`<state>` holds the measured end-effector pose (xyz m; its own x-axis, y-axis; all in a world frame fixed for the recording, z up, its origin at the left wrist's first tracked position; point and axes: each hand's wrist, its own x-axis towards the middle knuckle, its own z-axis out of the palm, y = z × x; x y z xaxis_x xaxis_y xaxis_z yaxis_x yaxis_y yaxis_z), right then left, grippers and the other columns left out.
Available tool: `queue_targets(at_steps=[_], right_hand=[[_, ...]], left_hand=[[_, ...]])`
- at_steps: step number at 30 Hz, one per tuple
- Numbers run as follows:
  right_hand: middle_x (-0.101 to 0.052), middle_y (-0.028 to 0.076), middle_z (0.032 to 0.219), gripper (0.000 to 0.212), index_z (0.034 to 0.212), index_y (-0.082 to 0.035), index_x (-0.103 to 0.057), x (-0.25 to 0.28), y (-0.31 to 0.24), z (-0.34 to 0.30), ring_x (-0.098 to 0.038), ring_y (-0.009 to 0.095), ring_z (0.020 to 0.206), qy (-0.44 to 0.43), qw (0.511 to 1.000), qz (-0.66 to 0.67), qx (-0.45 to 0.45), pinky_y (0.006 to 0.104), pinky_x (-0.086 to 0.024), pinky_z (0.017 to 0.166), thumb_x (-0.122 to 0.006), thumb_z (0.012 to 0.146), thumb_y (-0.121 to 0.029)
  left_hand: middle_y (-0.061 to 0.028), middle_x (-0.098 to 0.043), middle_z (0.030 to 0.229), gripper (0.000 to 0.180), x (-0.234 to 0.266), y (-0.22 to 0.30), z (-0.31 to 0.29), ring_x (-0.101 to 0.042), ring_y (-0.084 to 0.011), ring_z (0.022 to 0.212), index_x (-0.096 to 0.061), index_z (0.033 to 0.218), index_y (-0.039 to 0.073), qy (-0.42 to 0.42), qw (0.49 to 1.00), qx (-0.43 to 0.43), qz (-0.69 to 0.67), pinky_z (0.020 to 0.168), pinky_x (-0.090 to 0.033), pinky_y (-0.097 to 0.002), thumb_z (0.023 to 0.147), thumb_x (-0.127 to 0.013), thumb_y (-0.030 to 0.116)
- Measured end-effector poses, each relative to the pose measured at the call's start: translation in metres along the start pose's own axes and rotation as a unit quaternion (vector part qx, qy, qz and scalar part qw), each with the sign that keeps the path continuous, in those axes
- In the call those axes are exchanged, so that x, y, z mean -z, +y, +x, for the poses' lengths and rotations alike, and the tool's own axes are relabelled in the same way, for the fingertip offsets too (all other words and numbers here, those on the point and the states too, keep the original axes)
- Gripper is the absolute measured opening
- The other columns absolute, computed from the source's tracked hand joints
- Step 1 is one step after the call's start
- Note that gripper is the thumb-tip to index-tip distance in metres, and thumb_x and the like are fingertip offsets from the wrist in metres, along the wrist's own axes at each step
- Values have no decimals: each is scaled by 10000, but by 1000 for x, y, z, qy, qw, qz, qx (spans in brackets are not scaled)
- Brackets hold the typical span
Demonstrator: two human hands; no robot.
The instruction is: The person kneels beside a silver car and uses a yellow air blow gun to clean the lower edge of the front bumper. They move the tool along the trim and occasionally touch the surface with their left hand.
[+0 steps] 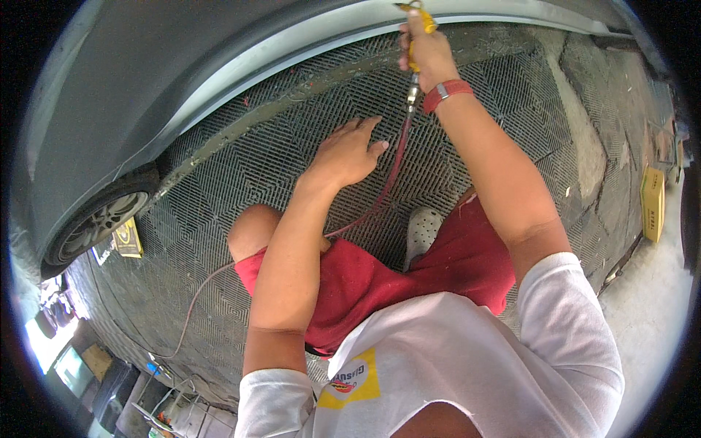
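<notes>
My right hand (431,57) is wrapped round a yellow air blow gun (428,23), held up beside the car's silver lower side panel (314,38). A metal coupling (412,93) joins the gun's lower end to a dark red air hose (396,164). The hose curves down past my left hand, passes by my bent knee and runs off to the lower left. With its fingers stretched out and holding nothing, my left hand (343,155) hovers over the ribbed floor matting (277,139), just left of the hose. Whether the gun's tip touches the panel I cannot tell.
The car's wheel (98,225) stands at the left, with a yellow package (128,239) on the floor beside it. A yellow box (652,203) sits at the far right. At the lower left is a metal-framed rack (171,401). My grey perforated shoe (422,235) rests on the matting.
</notes>
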<state>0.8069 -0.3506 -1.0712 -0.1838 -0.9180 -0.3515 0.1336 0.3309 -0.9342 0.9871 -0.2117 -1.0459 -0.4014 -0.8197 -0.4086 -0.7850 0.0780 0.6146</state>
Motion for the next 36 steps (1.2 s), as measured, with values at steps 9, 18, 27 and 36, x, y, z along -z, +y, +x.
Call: queue_targets(at_steps=[9, 18, 27, 36], right_hand=[[-471, -4, 697, 394, 1049, -53, -592, 25, -12, 25, -432, 132, 494, 135, 984, 99, 58, 326, -415, 422, -515, 1085, -438], [-543, 12, 725, 495, 1055, -15, -621, -12, 4, -10, -525, 142, 513, -41, 999, -26, 11, 310, -420, 475, -530, 1068, -502], [-522, 0, 711, 523, 1077, -2, -611, -47, 6, -45, -483, 115, 478, -147, 988, -50, -21, 288, -410, 459, -540, 1062, -519], [-508, -13, 699, 527, 1064, 14, -607, -67, 7, -64, -457, 103, 441, -219, 974, -40, -39, 277, -382, 430, -542, 1065, -509]], left_hand=[[-246, -465, 1556, 584, -2, -4, -1, -427, -407, 1458, -450, 1539, 77, 2, 1000, 5, 18, 1223, -332, -471, 1039, -551, 362], [-251, -477, 1545, 556, 1, 0, -1, -430, -421, 1452, -464, 1527, 83, -11, 1000, 20, 3, 1213, -345, -483, 1039, -546, 336], [-267, -508, 1508, 550, -8, -14, 1, -477, -420, 1412, -473, 1512, 55, 5, 999, 1, 37, 1197, -369, -483, 1019, -556, 286], [-273, -594, 1380, 426, -5, -14, 0, -558, -437, 1300, -585, 1314, -10, 12, 999, -4, 46, 1106, -447, -506, 969, -583, 241]])
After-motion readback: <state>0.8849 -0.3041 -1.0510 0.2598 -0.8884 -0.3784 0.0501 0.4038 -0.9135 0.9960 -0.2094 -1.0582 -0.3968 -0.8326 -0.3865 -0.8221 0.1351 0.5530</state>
